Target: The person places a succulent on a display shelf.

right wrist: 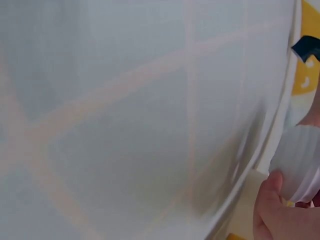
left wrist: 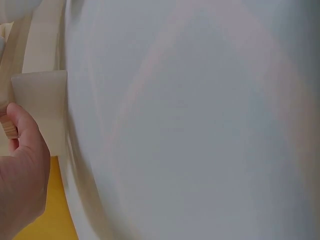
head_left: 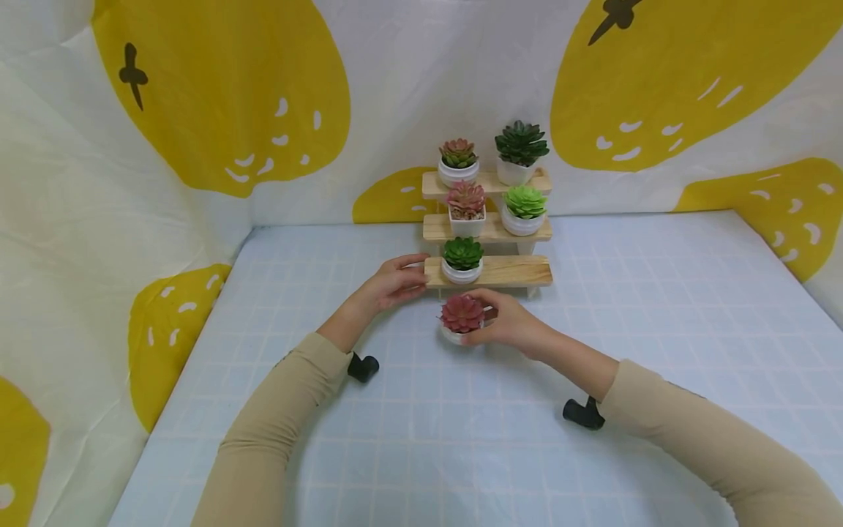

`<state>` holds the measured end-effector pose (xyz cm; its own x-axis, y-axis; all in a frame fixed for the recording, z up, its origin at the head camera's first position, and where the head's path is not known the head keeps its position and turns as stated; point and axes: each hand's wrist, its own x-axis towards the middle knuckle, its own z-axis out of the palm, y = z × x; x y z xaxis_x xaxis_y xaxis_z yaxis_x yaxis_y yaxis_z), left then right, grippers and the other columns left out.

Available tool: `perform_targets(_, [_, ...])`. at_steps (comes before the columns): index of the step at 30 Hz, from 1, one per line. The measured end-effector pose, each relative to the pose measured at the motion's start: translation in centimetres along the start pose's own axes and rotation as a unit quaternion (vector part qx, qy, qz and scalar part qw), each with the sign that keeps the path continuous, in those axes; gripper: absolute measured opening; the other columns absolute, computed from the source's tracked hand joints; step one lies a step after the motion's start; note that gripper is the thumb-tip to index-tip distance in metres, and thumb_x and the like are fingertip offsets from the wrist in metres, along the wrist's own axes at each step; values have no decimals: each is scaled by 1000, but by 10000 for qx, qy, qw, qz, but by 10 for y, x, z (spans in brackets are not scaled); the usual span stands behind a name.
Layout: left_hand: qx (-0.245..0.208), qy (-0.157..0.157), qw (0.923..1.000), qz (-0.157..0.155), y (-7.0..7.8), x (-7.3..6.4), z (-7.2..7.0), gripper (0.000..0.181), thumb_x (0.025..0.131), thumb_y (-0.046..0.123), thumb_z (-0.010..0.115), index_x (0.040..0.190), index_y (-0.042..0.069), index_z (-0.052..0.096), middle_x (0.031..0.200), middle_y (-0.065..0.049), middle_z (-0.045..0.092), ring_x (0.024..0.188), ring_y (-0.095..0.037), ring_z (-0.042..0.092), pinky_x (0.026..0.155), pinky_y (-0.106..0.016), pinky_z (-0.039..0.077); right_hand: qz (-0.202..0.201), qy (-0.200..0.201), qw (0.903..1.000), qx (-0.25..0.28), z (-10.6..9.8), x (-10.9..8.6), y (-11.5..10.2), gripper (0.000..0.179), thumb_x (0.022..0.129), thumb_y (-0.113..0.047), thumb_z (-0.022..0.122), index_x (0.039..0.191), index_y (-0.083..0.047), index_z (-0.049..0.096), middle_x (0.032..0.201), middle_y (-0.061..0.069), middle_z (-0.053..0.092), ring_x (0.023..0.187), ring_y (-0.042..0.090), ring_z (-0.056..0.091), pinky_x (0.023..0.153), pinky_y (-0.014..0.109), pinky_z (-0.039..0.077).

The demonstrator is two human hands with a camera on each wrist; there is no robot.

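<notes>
In the head view my right hand [head_left: 507,322] grips a small white pot with a dark red succulent [head_left: 462,313], in front of the lowest step of a wooden tiered stand [head_left: 516,272]. The right wrist view shows the thumb pressed to the side of the ribbed white pot [right wrist: 297,162]. My left hand [head_left: 398,282] is at the left end of that lowest step. Up close, its thumb and fingers pinch the wooden board's end [left wrist: 9,126]. On the lowest step, near the left hand, sits a dark green succulent [head_left: 463,253] in a round white pot.
The middle step bears a pink succulent [head_left: 467,201] and a bright green one [head_left: 524,203]. On the top step stand a reddish-green succulent [head_left: 457,154] and a tall dark green one [head_left: 521,144]. A pale blue checked cloth [head_left: 408,432] covers the table; a lemon-print curtain [head_left: 421,88] hangs behind.
</notes>
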<state>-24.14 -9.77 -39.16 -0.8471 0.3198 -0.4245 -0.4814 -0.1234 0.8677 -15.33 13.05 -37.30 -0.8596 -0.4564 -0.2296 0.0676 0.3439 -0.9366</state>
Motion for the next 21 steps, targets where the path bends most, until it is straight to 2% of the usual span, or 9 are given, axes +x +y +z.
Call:
perform_targets(8, [18, -32, 10000, 6, 1, -1, 0, 57, 88, -9, 52, 141, 7, 39, 139, -17, 42, 80, -11, 58, 65, -20, 51, -20, 85, 9997, -217, -11, -10, -2, 69, 72, -13, 80, 133, -7, 47, 118, 14, 56, 102, 27, 52, 75, 31, 49])
perform_targets(14, [7, -46, 10000, -33, 1, 0, -1, 58, 88, -9, 53, 141, 8, 40, 139, -17, 43, 79, -11, 59, 65, -20, 51, 30, 148, 9990, -420, -22, -18, -6, 71, 74, -15, 79, 135, -3, 44, 121, 16, 53, 105, 28, 50, 79, 32, 48])
perform_targets(21, [9, -14, 10000, -76, 2, -1, 0, 57, 88, -8, 53, 141, 8, 41, 138, -16, 44, 79, -11, 59, 65, -20, 52, 113, 257, 9988, -406, -35, -22, -9, 72, 74, -15, 79, 135, -4, 43, 121, 16, 53, 108, 29, 48, 81, 32, 48])
